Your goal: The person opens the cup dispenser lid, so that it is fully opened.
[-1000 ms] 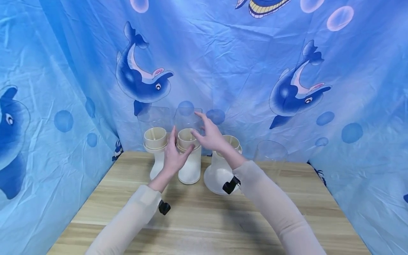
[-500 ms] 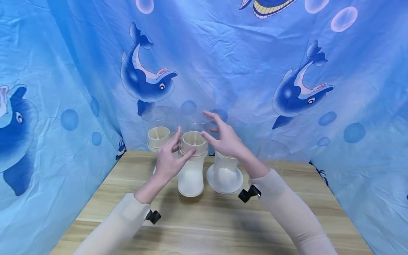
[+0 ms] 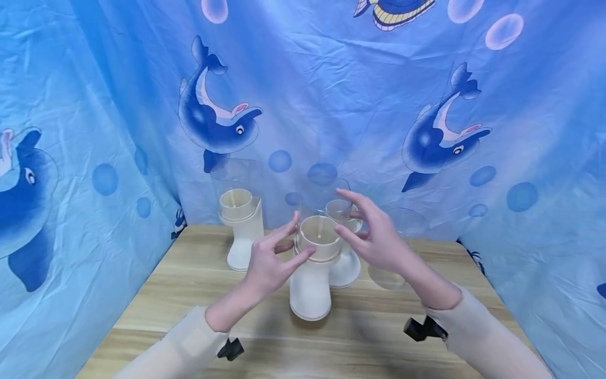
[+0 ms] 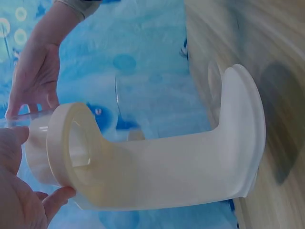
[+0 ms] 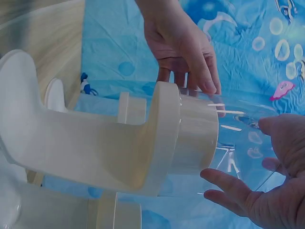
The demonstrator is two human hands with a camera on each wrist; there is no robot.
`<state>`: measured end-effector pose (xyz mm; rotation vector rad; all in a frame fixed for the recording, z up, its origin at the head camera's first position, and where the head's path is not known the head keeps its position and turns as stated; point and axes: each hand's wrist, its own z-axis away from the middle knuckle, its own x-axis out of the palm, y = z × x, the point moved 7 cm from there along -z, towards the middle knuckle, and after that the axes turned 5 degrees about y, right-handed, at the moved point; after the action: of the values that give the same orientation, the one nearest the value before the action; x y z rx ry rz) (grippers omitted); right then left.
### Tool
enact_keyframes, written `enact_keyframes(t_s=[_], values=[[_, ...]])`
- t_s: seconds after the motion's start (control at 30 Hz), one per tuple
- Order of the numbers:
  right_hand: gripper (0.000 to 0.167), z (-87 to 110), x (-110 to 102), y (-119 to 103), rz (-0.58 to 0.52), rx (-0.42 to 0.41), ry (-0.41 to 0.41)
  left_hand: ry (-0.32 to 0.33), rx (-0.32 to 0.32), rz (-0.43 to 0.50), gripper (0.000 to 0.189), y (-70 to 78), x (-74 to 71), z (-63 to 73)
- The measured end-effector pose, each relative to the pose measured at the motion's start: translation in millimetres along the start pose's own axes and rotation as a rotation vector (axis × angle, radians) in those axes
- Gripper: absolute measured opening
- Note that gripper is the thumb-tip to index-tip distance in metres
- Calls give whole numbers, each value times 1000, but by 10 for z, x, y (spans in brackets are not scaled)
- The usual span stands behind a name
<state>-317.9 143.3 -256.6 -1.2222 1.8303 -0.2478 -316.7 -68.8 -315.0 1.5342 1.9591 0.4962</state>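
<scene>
A white stand (image 3: pixel 312 292) with a cream ring and a clear cylinder (image 3: pixel 326 195) on top is upright between my hands. Its base appears slightly raised over the table, with a separate shadow in the left wrist view. My left hand (image 3: pixel 272 258) grips the ring from the left, thumb in front. My right hand (image 3: pixel 376 234) holds the clear cylinder from the right, fingers spread along its wall. The right wrist view shows the cream collar (image 5: pixel 195 133) inside the cylinder. The far sides of the ring and cylinder are hidden.
A similar stand (image 3: pixel 243 231) with a clear cylinder stands at the back left. Another stand (image 3: pixel 347 268) is partly hidden behind the held one. A clear cylinder (image 3: pixel 407 223) stands at the back right. A wooden table (image 3: pixel 180 300) meets blue dolphin-print cloth (image 3: pixel 331 95) behind.
Both hands have brought the stand with its cylinder from the back row rightward and toward me. The other stands stay where they were.
</scene>
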Motion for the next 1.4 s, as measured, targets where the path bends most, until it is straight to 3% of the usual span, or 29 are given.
enact_keyframes(t_s=[0.23, 0.4, 0.67, 1.07, 1.4], values=[[74, 471, -259, 47, 94, -4, 61, -89, 79, 82, 73, 132, 383, 248], [77, 711, -353, 69, 134, -3, 77, -135, 62, 140, 74, 191, 547, 383], [81, 825, -397, 59, 146, -67, 108, -140, 47, 145, 73, 242, 606, 458], [81, 934, -305, 150, 65, -28, 66, -127, 50, 163, 74, 186, 602, 568], [79, 955, -251, 140, 50, -24, 37, -30, 124, 192, 81, 81, 542, 624]])
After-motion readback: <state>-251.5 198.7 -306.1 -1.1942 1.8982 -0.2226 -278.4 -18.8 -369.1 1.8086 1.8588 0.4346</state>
